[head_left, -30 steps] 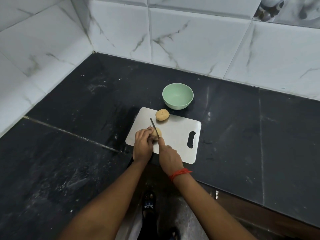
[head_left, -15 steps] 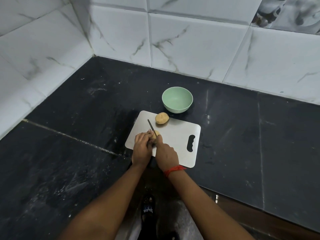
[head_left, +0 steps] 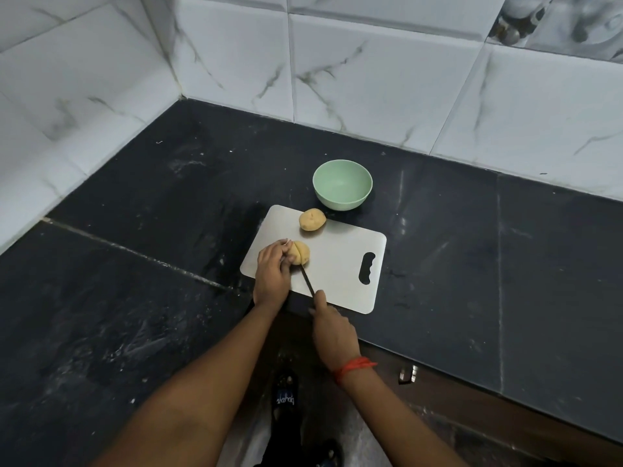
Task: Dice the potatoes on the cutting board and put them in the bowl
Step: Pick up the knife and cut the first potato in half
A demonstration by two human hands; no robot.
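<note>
Cut potato (head_left: 300, 252) under the knife (head_left: 307, 280)
Curled fingers (head_left: 278, 249) of the left hand (head_left: 271, 277) hold it; the right hand (head_left: 333, 335) grips the handle.

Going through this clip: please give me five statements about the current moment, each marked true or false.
1. The pale green round bowl holds potato pieces. False: it is empty.
2. The right hand grips the slim kitchen knife. True.
3. The left hand holds the nearer tan potato, which shows a cut. True.
4. The bowl stands on the white plastic cutting board. False: it stands on the black stone counter behind the board.
5. The farther tan potato lies whole on the board. True.
</note>
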